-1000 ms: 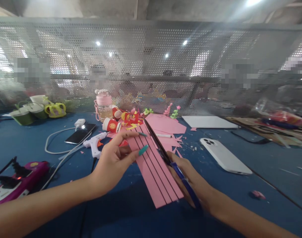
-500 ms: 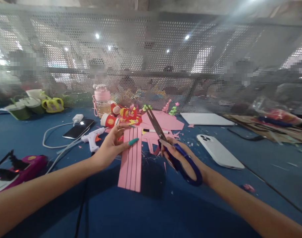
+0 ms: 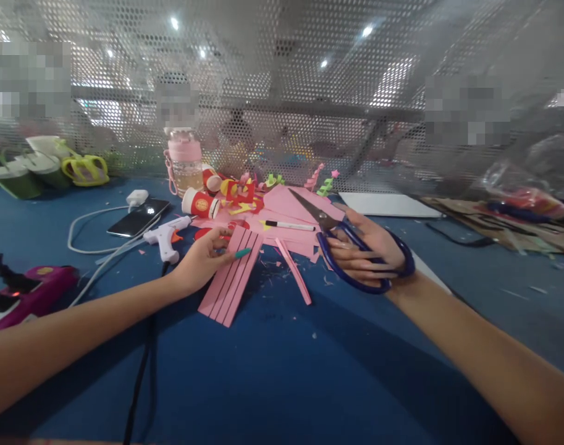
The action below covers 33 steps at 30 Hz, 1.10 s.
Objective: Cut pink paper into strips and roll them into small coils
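Observation:
Between the thumb and fingers of my left hand (image 3: 202,261) is a pink paper sheet (image 3: 229,281) marked with several dark lengthwise lines; it slants toward the lower left. My right hand (image 3: 372,244) has its fingers through the blue handles of a pair of scissors (image 3: 325,220). Their blades look closed and point up and left, above the pink paper. A narrow pink strip (image 3: 294,272) lies on the blue table between my hands. Just beyond, a black-and-white marker (image 3: 291,225) rests on larger pink paper pieces (image 3: 304,207).
On the left are a white glue gun (image 3: 165,238), a black phone (image 3: 139,217) with a cable, and a purple power strip (image 3: 45,287). Behind stand a pink-lidded bottle (image 3: 184,162) and a red paper cup (image 3: 201,204). A white phone (image 3: 430,272) is partly hidden by my right arm.
My right hand has turned the scissors and moved them right and up. The sheet in my left hand has tilted, and a narrow pink strip now lies separately on the table.

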{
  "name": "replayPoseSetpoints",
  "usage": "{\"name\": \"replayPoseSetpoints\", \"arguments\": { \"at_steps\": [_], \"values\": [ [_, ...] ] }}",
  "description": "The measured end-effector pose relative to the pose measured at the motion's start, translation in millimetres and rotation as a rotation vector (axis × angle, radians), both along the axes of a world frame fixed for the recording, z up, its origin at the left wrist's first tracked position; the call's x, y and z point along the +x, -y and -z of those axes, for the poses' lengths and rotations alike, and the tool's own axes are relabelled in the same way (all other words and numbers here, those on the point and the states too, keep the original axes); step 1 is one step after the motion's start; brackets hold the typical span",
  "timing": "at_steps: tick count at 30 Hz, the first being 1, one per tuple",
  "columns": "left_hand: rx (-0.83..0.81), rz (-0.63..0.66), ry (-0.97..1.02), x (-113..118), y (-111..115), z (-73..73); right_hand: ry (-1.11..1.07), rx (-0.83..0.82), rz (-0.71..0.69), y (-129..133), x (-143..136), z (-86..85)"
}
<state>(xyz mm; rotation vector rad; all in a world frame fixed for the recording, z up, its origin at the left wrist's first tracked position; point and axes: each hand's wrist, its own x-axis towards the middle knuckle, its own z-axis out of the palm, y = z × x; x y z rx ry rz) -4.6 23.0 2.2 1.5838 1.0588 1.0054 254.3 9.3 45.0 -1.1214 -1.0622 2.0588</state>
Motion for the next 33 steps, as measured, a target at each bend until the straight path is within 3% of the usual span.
{"name": "replayPoseSetpoints", "arguments": {
  "at_steps": [4,10,13,18,22,29,33],
  "values": [
    [0.021,0.01,0.004,-0.2,-0.1,0.1,0.054,0.112,0.162,5.2,-3.4,-2.3],
    [0.068,-0.05,-0.044,0.0,-2.1,2.1,0.311,0.361,0.25,-7.2,-2.6,17.9],
    [0.099,-0.074,-0.088,-0.3,-2.6,4.7,0.792,0.609,0.368,-17.3,2.8,28.6],
    [0.168,-0.036,-0.14,-2.7,-0.5,5.9,1.29,0.786,0.535,-22.3,13.3,31.1],
    [0.18,0.008,-0.181,-4.1,-1.2,5.1,1.729,0.816,0.467,-19.2,14.5,29.6],
    [0.193,-0.14,-0.107,-2.8,-7.1,7.0,1.806,0.732,0.458,-22.4,19.8,41.5],
    [0.269,-0.183,-0.046,-3.2,-7.1,11.0,1.915,0.907,0.51,-16.5,10.9,40.2]
  ]
}}
